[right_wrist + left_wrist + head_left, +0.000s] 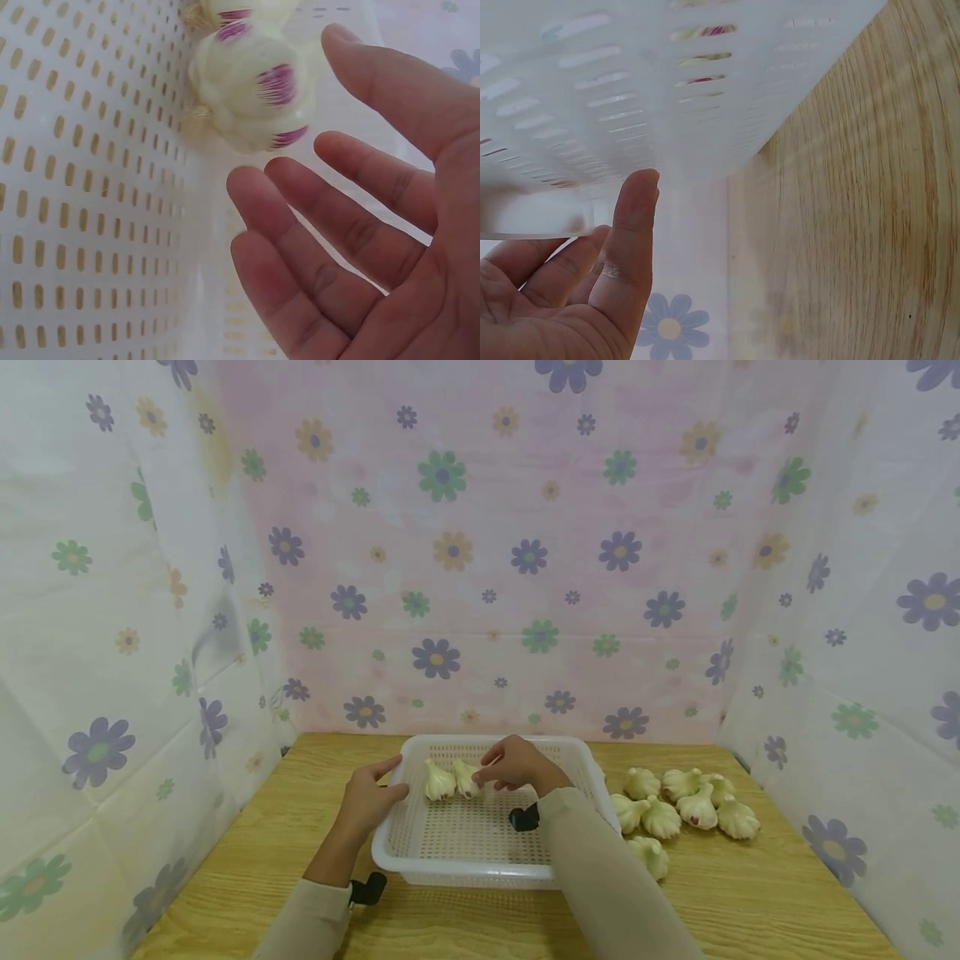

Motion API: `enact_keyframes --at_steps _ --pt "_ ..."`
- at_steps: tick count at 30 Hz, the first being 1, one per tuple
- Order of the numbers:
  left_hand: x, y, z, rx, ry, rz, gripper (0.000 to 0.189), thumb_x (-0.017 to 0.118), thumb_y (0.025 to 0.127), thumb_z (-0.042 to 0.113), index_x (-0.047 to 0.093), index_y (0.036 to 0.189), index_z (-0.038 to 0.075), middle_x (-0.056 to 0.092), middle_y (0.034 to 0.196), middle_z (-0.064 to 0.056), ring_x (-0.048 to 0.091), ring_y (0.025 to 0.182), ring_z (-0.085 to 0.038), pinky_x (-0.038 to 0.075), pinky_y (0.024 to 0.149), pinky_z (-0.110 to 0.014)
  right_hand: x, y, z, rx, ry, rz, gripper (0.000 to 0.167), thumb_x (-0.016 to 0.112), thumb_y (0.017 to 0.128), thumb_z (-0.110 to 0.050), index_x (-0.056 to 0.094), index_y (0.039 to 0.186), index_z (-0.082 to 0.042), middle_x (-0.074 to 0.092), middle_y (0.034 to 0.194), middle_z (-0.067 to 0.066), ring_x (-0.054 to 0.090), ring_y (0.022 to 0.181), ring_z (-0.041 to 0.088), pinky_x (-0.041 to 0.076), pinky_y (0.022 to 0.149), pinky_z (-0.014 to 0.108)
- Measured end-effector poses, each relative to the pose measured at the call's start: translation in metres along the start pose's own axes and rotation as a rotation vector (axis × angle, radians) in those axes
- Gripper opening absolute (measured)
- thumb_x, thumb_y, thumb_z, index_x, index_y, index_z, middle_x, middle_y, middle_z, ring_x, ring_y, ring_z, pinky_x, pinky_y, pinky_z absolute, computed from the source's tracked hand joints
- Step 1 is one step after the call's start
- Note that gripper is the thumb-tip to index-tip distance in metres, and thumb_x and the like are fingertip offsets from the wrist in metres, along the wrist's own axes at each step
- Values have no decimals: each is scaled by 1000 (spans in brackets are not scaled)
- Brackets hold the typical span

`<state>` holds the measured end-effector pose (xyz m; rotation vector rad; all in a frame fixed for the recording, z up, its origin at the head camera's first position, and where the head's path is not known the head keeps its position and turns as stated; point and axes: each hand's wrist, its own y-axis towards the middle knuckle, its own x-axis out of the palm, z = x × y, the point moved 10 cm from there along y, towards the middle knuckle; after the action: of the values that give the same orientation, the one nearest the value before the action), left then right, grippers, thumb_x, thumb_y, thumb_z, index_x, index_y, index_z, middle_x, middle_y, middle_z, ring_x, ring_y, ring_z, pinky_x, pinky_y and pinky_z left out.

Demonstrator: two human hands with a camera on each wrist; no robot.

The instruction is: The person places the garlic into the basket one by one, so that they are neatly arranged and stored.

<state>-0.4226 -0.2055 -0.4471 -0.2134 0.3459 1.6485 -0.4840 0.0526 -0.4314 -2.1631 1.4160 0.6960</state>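
Observation:
A white plastic basket with slotted walls sits on the wooden table. Two garlic bulbs, a left one and a right one, lie inside toward the back left. My left hand holds the basket's left rim; in the left wrist view this hand has one finger upright beside the slotted wall. Over the basket, my right hand is close to the right bulb. The right wrist view shows that hand with spread fingers and nothing in them, just apart from a purple-streaked garlic bulb.
Several more garlic bulbs lie in a loose group on the table, right of the basket. Flower-patterned cloth encloses the table at the back and both sides.

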Motion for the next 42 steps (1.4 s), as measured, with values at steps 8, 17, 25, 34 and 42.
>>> enact_keyframes --at_steps 8,17,25,34,42 --pt "-1 -1 0 -6 -3 4 64 71 86 13 58 149 12 47 158 -22 72 110 -40 65 72 -44 -7 -2 -6 -35 -45 9 49 83 87 -36 74 125 -7 77 104 6 73 89 31 62 74 45" --pt "-1 1 0 -4 -13 -2 65 71 85 11 57 149 12 47 157 -22 72 112 -39 65 71 -43 -26 -10 -26 -102 -117 46 48 81 88 -43 74 126 -14 76 116 4 72 97 24 61 84 43" --pt "0 3 1 2 -17 11 64 70 86 12 58 149 13 49 156 -20 71 112 -38 65 73 -43 -43 -28 -35 -153 -147 55 51 81 86 -49 74 127 -20 73 123 2 66 116 27 56 97 51" --pt "-3 -1 -1 0 -14 16 64 71 87 12 58 149 13 46 158 -20 70 115 -40 65 74 -43 -62 -61 -40 -260 -99 66 49 80 87 -47 72 127 -22 70 128 5 70 113 28 60 91 42" --pt "0 0 2 8 -42 -3 65 70 86 11 57 149 12 46 158 -21 71 112 -38 65 74 -44 -80 -89 -32 -279 -89 89 48 79 90 -43 69 132 -21 69 132 5 71 113 28 61 90 43"
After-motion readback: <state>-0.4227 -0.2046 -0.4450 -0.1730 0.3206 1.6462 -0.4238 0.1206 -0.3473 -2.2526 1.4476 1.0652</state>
